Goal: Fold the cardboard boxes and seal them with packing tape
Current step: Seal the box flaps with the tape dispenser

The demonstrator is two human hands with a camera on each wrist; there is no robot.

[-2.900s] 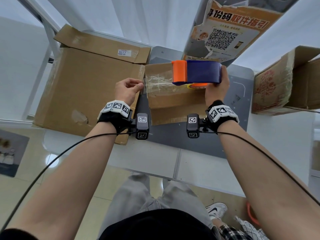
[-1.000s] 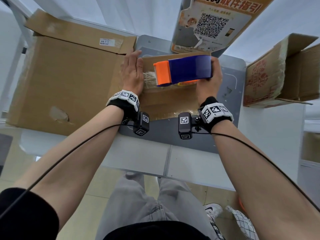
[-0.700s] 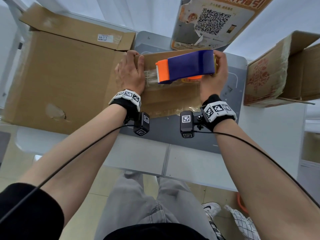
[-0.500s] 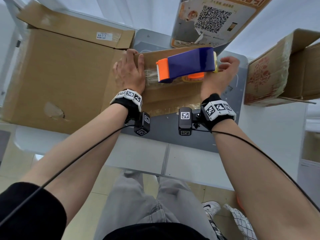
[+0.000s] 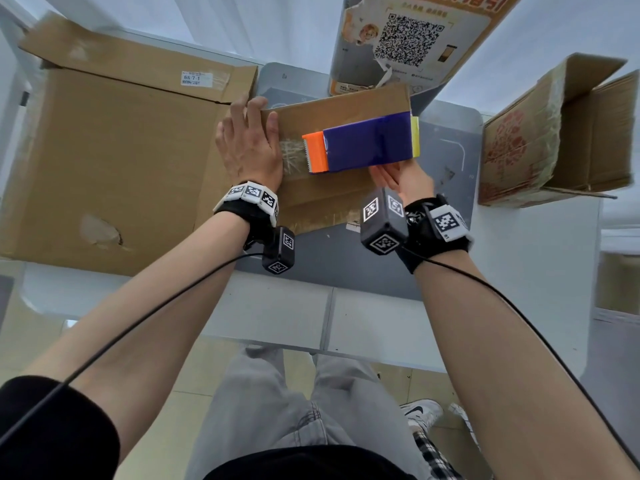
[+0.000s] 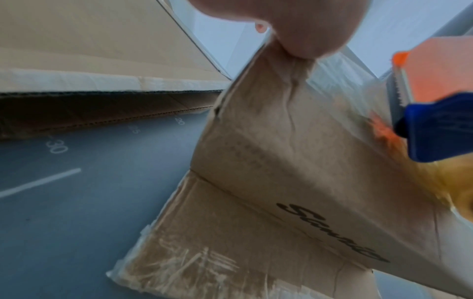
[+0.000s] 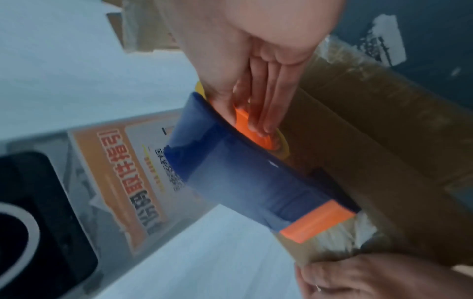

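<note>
A small brown cardboard box (image 5: 346, 109) stands on the grey mat, with clear tape wrinkled over its left end. My left hand (image 5: 247, 147) lies flat over that end, fingers straight, and its thumb (image 6: 294, 26) presses the taped top edge. The blue tape dispenser (image 5: 367, 143), with an orange cutter end, sits over the box top, cutter facing my left hand. My right hand (image 5: 398, 174) comes at it from the near side. In the right wrist view its fingers (image 7: 263, 113) reach under the blue cover (image 7: 243, 172) onto the orange hub and hold it.
A large flattened cardboard box (image 5: 114, 157) lies left of the grey cutting mat (image 5: 329, 254). An open, taped box (image 5: 554, 133) lies on its side at the right. A stand with a QR-code poster (image 5: 408, 39) rises behind the small box. The table's front edge is near my legs.
My left hand went from pinching the tape end to lying flat on the box's left end. My right hand let go of the dispenser's top and took it again from the near side.
</note>
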